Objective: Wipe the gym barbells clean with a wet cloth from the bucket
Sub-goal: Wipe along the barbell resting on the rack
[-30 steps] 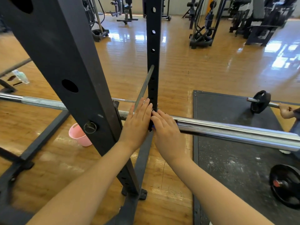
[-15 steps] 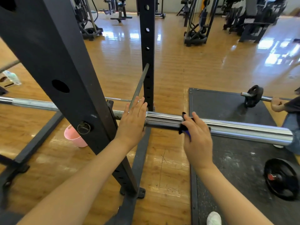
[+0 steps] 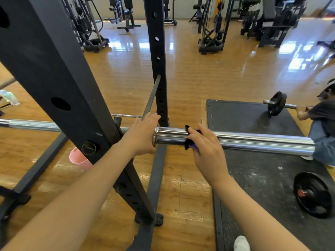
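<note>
Filling the left half of the view, a black squat rack (image 3: 54,73) stands on a glossy wooden gym floor (image 3: 199,73), its holed uprights rising out of sight. A black rubber mat (image 3: 253,120) lies to the right. Resting across the rack at about waist height, a chrome barbell (image 3: 253,140) runs from the left edge to its thick sleeve end on the right, above the mat. The left hand (image 3: 143,134) rests against the bar at the sleeve's inner collar, fingers straight and together, holding nothing. The right hand (image 3: 204,147) presses a dark cloth (image 3: 190,136) with a blue edge onto the sleeve, fingers curved over it. A black weight plate (image 3: 311,194) lies on the mat at the lower right. A pink bucket (image 3: 79,160) sits on the floor behind the rack's near upright. At the right edge, another person (image 3: 322,127) crouches, holding a second barbell (image 3: 277,104).
</note>
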A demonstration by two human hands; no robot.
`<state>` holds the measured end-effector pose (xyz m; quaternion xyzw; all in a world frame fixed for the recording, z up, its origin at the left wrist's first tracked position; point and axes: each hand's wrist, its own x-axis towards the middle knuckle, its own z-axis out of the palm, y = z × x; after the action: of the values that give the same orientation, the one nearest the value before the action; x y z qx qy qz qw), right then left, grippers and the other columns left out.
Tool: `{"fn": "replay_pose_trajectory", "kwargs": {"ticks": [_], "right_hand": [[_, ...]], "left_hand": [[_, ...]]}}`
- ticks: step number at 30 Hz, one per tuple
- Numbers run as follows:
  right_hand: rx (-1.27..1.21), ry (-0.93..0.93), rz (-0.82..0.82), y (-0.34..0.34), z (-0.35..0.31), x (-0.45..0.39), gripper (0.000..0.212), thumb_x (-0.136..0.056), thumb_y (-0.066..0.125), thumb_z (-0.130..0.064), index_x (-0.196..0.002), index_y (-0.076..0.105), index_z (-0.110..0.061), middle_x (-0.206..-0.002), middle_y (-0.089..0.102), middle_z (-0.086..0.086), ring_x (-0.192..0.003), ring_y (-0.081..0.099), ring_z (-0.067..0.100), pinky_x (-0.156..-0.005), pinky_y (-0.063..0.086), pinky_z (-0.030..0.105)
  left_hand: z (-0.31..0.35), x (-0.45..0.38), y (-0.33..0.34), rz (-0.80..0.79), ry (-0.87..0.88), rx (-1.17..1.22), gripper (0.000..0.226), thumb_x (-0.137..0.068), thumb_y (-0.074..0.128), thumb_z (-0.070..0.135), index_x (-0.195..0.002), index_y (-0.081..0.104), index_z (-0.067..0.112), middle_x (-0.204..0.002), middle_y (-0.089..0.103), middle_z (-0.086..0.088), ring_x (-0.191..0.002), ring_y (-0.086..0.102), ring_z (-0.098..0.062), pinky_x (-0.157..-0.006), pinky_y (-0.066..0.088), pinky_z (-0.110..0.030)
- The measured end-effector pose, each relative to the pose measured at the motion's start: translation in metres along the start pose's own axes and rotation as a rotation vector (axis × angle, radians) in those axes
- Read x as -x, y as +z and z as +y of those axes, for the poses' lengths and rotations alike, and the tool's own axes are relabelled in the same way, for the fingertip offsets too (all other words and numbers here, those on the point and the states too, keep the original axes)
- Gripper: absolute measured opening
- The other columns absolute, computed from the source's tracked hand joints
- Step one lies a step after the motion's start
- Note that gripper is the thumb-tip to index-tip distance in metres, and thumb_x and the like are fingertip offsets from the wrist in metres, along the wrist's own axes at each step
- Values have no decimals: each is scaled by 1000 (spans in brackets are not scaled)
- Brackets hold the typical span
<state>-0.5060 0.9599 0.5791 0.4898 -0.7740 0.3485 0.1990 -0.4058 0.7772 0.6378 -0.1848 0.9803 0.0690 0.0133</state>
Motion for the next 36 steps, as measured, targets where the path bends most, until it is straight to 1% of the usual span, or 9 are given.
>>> {"fn": "replay_pose_trajectory", "kwargs": {"ticks": [3, 6, 9, 15, 19, 22, 25, 29, 36], "right_hand": [[40, 61, 69, -21, 26, 16, 28, -73, 67, 9, -99, 67, -2, -118, 65, 13, -124, 49, 32, -106, 31, 51], [27, 149, 125, -34, 39, 23, 31, -72, 69, 16, -99, 68, 0, -118, 63, 12, -126, 43, 27, -102, 35, 55], [-54, 172, 214, -35, 32, 23, 21, -84, 57, 0, -102, 67, 1, -118, 55, 0, -124, 43, 24, -95, 45, 57], [-146, -79, 92, 11, -33, -13, 24, -83, 53, -2, -102, 67, -4, -119, 64, 9, -124, 48, 23, -106, 38, 42], [-84, -7, 15, 42, -51, -26, 49, -64, 78, 9, -110, 66, -3, -114, 68, 11, -116, 57, 23, -107, 29, 33], [-76, 2, 60, 47, -57, -26, 43, -70, 67, 8, -113, 65, 1, -113, 67, 15, -111, 61, 25, -105, 35, 36], [-63, -13, 54, 46, -58, -30, 38, -78, 55, 1, -115, 64, 0, -114, 67, 15, -112, 61, 25, -105, 33, 36], [-82, -40, -47, 39, -51, -30, 57, -64, 78, 9, -118, 62, -1, -116, 66, 13, -114, 59, 23, -106, 30, 34], [-92, 114, -43, 4, -5, 3, 55, -71, 71, 13, -121, 60, -5, -122, 62, 14, -118, 56, 28, -104, 39, 40]], "left_hand": [[0, 9, 6, 128, 1, -112, 112, -76, 73, 34, -150, -8, 13, -159, -2, -4, -145, -8, -19, -116, -3, -40], [0, 28, 28, 386, 25, -217, 112, -70, 77, 35, -150, 5, 5, -156, 14, -15, -145, 3, -26, -118, 3, -41], [1, 35, 54, 409, 27, -250, 125, -65, 83, 33, -150, -4, 5, -153, 14, -15, -145, -8, -25, -116, 2, -41], [5, 19, 52, 519, 18, -175, 101, -64, 81, 4, -143, 19, 0, -148, 20, -19, -142, 8, -27, -116, 1, -38], [5, 17, 42, 408, -8, -173, 101, -62, 83, 8, -144, 24, -1, -150, 29, -20, -142, 8, -29, -116, 4, -41], [7, 12, 27, 250, -3, -111, 95, -79, 71, 16, -150, 9, 6, -158, 6, -10, -144, -11, -24, -113, -10, -30], [6, 2, 13, 95, 13, -46, 94, -78, 71, 16, -151, 11, 11, -159, 4, -4, -145, -12, -23, -116, -2, -33], [7, -3, -4, -50, -1, 31, 100, -72, 75, 13, -150, 12, 11, -158, 10, -4, -146, -6, -22, -117, 8, -34], [9, 7, -6, 17, 0, -23, 103, -79, 69, 23, -150, -3, 9, -159, -2, -6, -145, -11, -21, -117, 0, -34]]}}
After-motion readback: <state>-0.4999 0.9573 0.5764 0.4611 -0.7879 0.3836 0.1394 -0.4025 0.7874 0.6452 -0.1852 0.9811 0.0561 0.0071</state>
